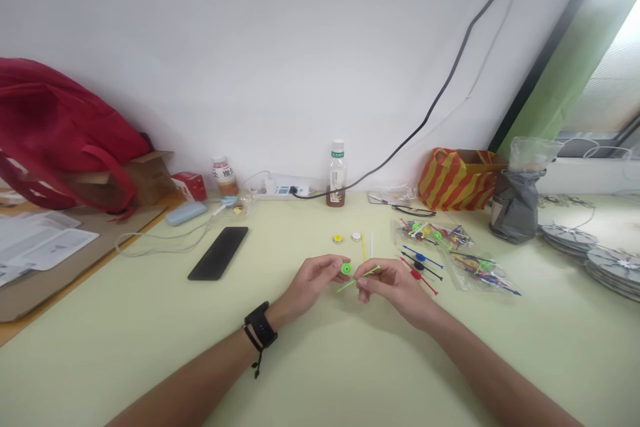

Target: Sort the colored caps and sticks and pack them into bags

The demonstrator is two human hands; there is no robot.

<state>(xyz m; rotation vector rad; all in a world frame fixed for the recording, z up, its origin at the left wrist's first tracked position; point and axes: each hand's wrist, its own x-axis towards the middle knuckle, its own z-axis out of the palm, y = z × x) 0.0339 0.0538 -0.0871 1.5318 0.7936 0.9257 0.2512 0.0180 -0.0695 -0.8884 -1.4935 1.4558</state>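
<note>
My left hand [320, 278] pinches a small round green base [346, 269] with a hole in its middle. Close beside it, my right hand [387, 285] grips a thin green arrow [371, 272], slanting up to the right between the fingers. Beyond my hands stand a yellow round base [338, 239] and a white round base [356, 237]. A yellow arrow [364, 245] and a white arrow [371, 245] lie just right of them. To the right of my right hand are a blue spinner [421, 257], a black spinner [425, 267] and a red spinner [417, 275].
Clear bags of coloured spinners [485, 271] lie at the right, near a striped bag [457, 180] and white reels [615, 267]. A black phone [219, 253] lies left. By the wall stand a bottle [337, 177] and a power strip [285, 187].
</note>
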